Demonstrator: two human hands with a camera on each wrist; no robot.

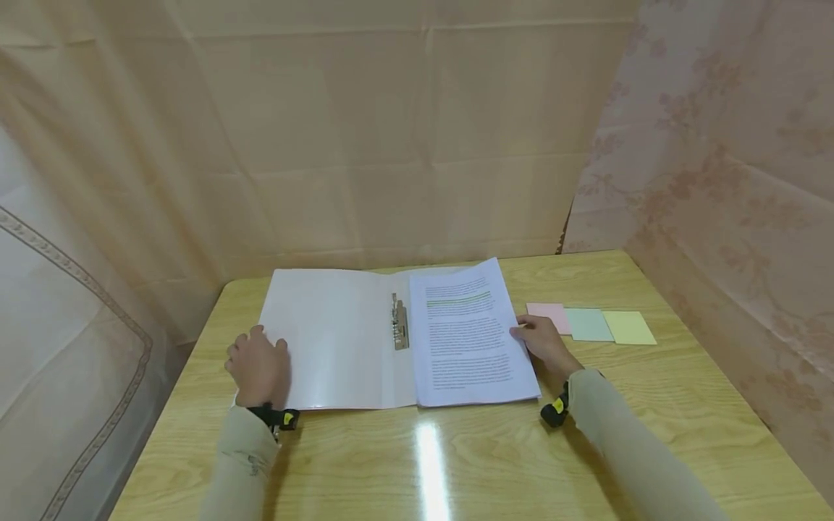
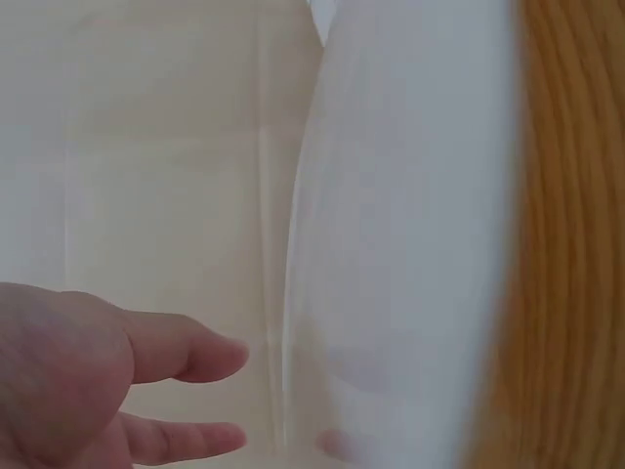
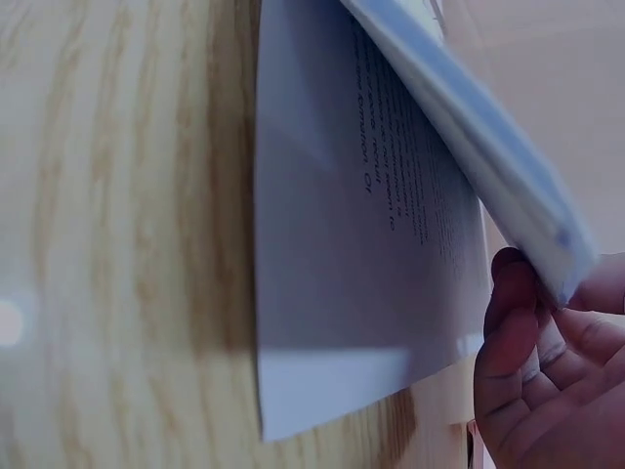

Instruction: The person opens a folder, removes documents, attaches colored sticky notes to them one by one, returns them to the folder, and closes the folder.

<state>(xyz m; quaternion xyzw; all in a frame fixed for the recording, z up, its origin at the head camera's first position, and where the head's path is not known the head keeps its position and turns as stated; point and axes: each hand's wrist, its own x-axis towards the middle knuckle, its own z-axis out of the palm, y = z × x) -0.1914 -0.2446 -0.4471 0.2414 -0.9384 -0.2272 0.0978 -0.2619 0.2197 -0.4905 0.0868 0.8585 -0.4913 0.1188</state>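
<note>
A white file folder [image 1: 332, 340] lies opened flat on the table, with a metal clip [image 1: 400, 322] near its spine. Printed sheets [image 1: 462, 347], one bearing green highlighted lines, cover its right side. My right hand [image 1: 544, 340] pinches the right edge of several sheets between thumb and fingers. In the right wrist view those raised sheets [image 3: 479, 147] tilt above another printed page [image 3: 332, 264] lying lower. My left hand [image 1: 259, 369] is at the folder's left edge. Its thumb and a finger [image 2: 186, 442] are extended apart in the left wrist view, with nothing between them.
Right of the sheets lie pink [image 1: 549, 317], pale green [image 1: 589, 325] and yellow [image 1: 629, 328] paper squares in a row. The wooden table [image 1: 365, 463] meets a beige cloth [image 1: 391, 145] at the back. Patterned fabric [image 1: 730, 181] hangs along the right side.
</note>
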